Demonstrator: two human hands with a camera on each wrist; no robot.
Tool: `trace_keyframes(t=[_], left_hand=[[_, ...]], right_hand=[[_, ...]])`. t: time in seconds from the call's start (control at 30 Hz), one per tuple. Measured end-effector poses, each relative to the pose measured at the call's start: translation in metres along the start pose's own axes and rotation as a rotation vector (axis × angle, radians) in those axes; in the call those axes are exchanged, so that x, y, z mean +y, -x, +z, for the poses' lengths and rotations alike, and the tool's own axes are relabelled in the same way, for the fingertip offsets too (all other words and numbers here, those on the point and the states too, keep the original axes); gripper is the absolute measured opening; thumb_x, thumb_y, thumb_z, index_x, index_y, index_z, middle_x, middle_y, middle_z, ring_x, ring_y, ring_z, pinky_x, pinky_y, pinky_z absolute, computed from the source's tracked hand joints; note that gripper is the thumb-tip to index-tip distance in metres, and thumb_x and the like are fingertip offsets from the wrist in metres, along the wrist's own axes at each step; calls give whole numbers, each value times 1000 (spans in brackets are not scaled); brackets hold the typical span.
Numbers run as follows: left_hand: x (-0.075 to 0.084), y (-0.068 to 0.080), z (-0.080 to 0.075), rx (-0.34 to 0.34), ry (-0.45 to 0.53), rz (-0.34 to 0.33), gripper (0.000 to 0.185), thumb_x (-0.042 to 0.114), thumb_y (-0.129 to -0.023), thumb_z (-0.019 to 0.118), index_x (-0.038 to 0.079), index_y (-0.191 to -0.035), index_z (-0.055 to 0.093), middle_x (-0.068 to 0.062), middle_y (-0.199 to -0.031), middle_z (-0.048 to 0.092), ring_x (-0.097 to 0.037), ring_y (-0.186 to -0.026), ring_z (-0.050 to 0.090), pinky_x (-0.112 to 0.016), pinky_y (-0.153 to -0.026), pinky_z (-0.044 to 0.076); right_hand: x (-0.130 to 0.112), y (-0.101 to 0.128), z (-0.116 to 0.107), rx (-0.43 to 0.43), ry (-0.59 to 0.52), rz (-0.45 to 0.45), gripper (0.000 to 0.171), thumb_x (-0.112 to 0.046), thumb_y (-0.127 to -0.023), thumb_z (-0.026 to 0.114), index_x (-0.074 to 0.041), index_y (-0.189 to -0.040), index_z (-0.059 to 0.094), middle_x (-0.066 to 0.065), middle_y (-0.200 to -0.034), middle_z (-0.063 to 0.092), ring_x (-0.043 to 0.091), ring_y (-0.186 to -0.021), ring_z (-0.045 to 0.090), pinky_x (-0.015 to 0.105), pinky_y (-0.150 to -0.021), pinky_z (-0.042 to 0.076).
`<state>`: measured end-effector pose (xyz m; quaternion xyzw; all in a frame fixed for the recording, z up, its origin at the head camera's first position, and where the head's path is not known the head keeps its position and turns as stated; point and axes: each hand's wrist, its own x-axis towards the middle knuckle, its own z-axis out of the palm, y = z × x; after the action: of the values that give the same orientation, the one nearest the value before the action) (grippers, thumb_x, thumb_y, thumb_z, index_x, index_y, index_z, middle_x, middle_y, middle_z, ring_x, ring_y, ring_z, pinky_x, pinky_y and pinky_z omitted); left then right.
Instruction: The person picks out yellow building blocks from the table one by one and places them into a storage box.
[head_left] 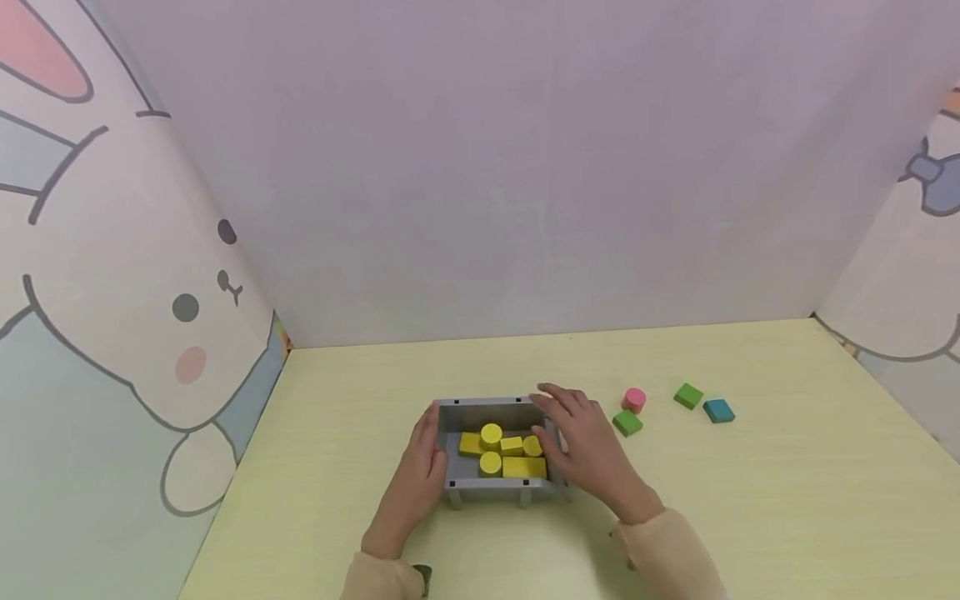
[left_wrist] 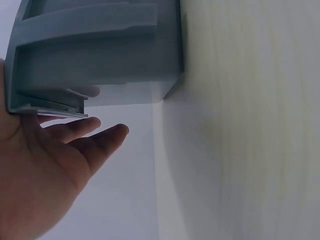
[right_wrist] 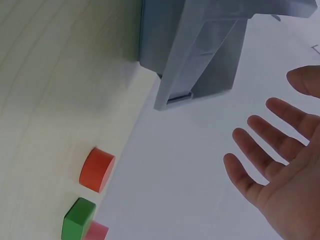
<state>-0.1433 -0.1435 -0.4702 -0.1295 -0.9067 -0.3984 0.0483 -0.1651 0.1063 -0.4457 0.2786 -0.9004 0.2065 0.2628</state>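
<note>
Cream sleeve cuffs sit at the bottom edge of the head view, nearest the lens, and from there the scene reads left to right. On the left stands a side panel [head_left: 112,317] printed with a cartoon rabbit, pale blue low down. It meets a plain lilac back wall [head_left: 510,167] at the corner of a pale yellow-green worktop [head_left: 337,433] with a faint wood grain.

Next comes the left hand [head_left: 420,475], lying flat against the left outer wall of a grey box [head_left: 487,492], its fingers [left_wrist: 95,142] straight and slightly apart, touching the box rather than curling round it. The grey box stands on short legs near the front middle of the worktop and holds yellow blocks [head_left: 501,452], some round and some square. The right hand [head_left: 588,446] hovers over the box's right rim, fingers [right_wrist: 260,145] spread and relaxed, holding nothing; the right wrist view shows it apart from the box wall.

Just right of that hand lie a green block [head_left: 627,423] and a pink round block [head_left: 634,400], then another green block [head_left: 687,396] and a blue block [head_left: 718,410], well apart from the box. An orange round block [right_wrist: 97,169] shows in the right wrist view beside a green one. At the far right stands another panel [head_left: 915,250] with a cartoon print.
</note>
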Motion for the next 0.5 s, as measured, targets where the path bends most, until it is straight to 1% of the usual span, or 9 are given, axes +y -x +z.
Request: trace_keyframes(t=[0.1,0.2,0.37,0.5], left_hand=[[2,1,-1,4,-41,-24,56,9,-94,36,5,-147,16,-12,-152,19,-27,-138,25,-46,-109,27],[5,2,-4,13,-91,-44,55,12,-94,37,7,-146,20,-11,-152,20,-27,-138,25,-46,-109,27],[8,5,-11,57,-191,-30,52,23,-97,36,5,-144,26,-12,-150,25,-32,-137,26,-48,-108,29],[8,6,-17,105,-267,-28,54,32,-98,35,5,-144,27,-16,-149,25,-38,-138,20,-52,-109,24]], right_hand=[[5,3,-2,19,25,18,42,-23,-81,63,-9,-120,56,12,-127,54,30,-107,53,46,-79,46],[10,6,-5,18,55,44,46,-26,-82,61,-9,-124,54,12,-130,51,33,-110,51,49,-81,45],[19,13,-11,-11,109,115,53,-30,-82,59,-10,-130,49,13,-136,44,37,-115,45,55,-88,40],[26,18,-18,-48,141,181,57,-32,-83,58,-12,-135,44,14,-141,38,38,-122,38,57,-96,34]])
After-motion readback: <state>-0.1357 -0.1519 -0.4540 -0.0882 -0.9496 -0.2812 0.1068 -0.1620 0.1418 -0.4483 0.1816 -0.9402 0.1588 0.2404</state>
